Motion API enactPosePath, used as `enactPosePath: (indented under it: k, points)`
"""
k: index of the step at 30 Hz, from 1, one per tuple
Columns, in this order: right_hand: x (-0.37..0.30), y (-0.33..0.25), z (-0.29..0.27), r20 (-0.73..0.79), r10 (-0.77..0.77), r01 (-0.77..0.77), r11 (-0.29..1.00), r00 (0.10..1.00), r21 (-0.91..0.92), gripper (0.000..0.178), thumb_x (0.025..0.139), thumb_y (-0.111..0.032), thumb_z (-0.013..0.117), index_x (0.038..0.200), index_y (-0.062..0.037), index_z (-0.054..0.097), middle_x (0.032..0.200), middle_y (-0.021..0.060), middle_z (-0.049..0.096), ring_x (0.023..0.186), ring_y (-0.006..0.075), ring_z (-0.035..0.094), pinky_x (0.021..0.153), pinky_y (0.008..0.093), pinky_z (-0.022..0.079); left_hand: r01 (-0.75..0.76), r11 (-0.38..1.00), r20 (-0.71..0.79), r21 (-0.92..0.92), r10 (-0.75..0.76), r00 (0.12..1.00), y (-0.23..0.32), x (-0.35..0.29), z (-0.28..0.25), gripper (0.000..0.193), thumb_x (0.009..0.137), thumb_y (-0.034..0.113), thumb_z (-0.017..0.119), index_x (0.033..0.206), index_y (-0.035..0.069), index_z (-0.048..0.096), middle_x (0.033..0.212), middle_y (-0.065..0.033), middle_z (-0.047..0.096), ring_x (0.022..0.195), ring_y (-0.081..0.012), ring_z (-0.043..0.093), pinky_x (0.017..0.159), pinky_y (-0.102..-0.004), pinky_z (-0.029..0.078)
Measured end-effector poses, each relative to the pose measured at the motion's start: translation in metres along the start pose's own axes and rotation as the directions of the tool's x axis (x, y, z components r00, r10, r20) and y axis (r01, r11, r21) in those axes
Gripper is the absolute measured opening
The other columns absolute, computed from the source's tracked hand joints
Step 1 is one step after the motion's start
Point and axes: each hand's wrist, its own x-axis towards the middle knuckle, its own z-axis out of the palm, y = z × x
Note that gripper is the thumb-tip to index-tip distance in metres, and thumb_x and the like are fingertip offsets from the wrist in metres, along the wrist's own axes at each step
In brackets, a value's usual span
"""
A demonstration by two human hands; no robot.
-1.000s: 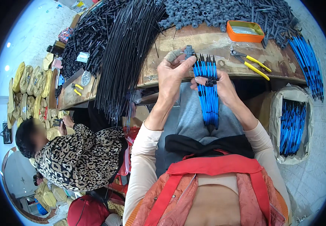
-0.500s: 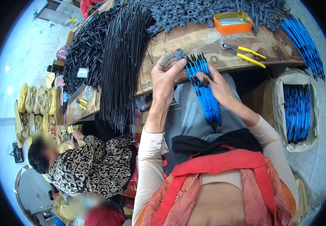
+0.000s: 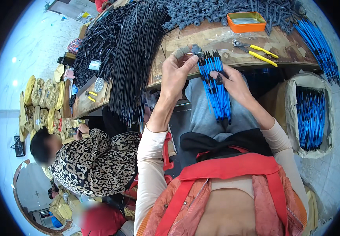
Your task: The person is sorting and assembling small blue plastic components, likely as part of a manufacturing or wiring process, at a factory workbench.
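Observation:
My left hand (image 3: 176, 74) pinches a small grey plastic fitting (image 3: 196, 48) between thumb and fingers, just over the table's near edge. Beige wrapping covers one or more of its fingertips. Close beside it, my right hand (image 3: 234, 84) is closed round a bundle of thin blue rods (image 3: 219, 104) with black ends. The bundle's tips point up at the table, and its lower end hangs over my lap. Right by the fitting, a thin pale strand (image 3: 219, 50) runs across the rod tips; whether it passes through the fitting I cannot tell.
On the wooden table (image 3: 179, 37) lie yellow-handled pliers (image 3: 258, 51), an orange tin (image 3: 246, 26) of thin strips, piled grey fittings (image 3: 201, 11), long black rods (image 3: 132, 70) and black parts (image 3: 95, 51). Blue rods fill a sack (image 3: 291, 114) at right. Another person (image 3: 95, 161) sits at left.
The view has shifted slightly, so the table sits further right in it. The bundle stands a little more upright, its tips close to the fitting. Both hands keep their hold.

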Motion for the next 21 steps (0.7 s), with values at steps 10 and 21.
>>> enactPosePath:
  k: [10,21]
  points:
    - [-0.01,-0.022,0.001,0.05,0.05,-0.049,0.998,0.997,-0.028,0.041,0.093,-0.039,0.063,0.111,-0.0024,0.067,0.086,0.0031,0.069,0.079,0.0074,0.06,0.075,0.0248,0.048,0.028,0.983,-0.035,-0.183,-0.035,0.999,0.004,-0.014,0.001,0.039,0.084,0.003,0.073,0.121,-0.004,0.062,0.102,-0.0103,0.07,0.09,-0.0126,0.066,0.085,-0.026,0.052]
    - [-0.001,-0.01,-0.003,0.059,0.038,-0.043,0.996,0.998,0.081,0.035,0.097,-0.031,0.058,0.104,0.0028,0.064,0.08,0.0078,0.066,0.077,0.0079,0.056,0.074,0.0292,0.048,-0.063,0.998,-0.02,-0.031,0.062,0.998,0.006,-0.016,0.009,0.032,0.095,0.01,0.061,0.123,-0.004,0.058,0.113,-0.0097,0.066,0.101,-0.0149,0.062,0.093,-0.0307,0.048]
